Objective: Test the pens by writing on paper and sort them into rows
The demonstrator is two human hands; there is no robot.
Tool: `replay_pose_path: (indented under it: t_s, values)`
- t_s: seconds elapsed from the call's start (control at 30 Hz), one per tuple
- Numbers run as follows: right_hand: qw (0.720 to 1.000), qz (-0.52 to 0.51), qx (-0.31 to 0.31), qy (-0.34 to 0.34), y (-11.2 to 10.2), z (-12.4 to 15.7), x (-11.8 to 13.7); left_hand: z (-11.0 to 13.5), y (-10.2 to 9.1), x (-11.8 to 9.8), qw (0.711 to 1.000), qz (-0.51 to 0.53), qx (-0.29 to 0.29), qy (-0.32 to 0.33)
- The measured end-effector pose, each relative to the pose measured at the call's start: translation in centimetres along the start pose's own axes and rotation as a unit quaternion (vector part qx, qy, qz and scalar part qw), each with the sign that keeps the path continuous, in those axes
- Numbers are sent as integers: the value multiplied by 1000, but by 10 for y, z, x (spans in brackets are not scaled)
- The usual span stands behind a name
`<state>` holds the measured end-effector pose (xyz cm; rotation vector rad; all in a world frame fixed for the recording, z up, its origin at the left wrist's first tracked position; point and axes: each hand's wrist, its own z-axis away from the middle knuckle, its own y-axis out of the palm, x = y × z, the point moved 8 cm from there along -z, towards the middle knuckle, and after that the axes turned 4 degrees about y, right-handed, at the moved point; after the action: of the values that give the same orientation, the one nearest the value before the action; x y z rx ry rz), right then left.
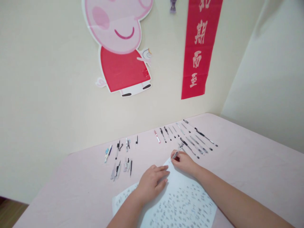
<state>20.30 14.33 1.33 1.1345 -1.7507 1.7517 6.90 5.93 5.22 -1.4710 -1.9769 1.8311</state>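
Head view shows the right grip [184,162] pinching a pen [178,150] below right of centre, likely light, stiff and best held near its tip, the left grip [152,181] spread on paper [181,178].

A broad, pale pink tabletop with a smooth surface [251,167] carries white paper densely covered in dark handwriting [177,190] at its near side. Beyond, towards the right, lie slim black-and-clear plastic pens [189,148] in loose rows, with a pink-and-white pen [157,136] at the left end. Farther left, black, white and clear pen pieces [131,168] lie in small clusters.
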Motion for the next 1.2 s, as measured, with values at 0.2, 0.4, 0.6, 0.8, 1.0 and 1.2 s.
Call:
replay_pose_path:
  t_s: [0.2,0.4,0.6,0.8,1.0,1.2]
  values:
    - [1000,18,-2,-9,0,1,3,0,11,2,994,-79,66,-23]
    - [999,41,1,-12,-1,4,9,1,11,2,993,-95,70,-24]
    - [999,44,-4,-19,-2,3,8,1,13,3,992,-99,72,-22]
    - [999,38,2,-16,1,2,3,1,12,4,992,-98,73,-26]
    - [999,36,4,-21,0,2,5,0,12,3,992,-98,74,-28]
    - [1000,26,8,-14,1,2,2,1,13,3,993,-97,69,-20]
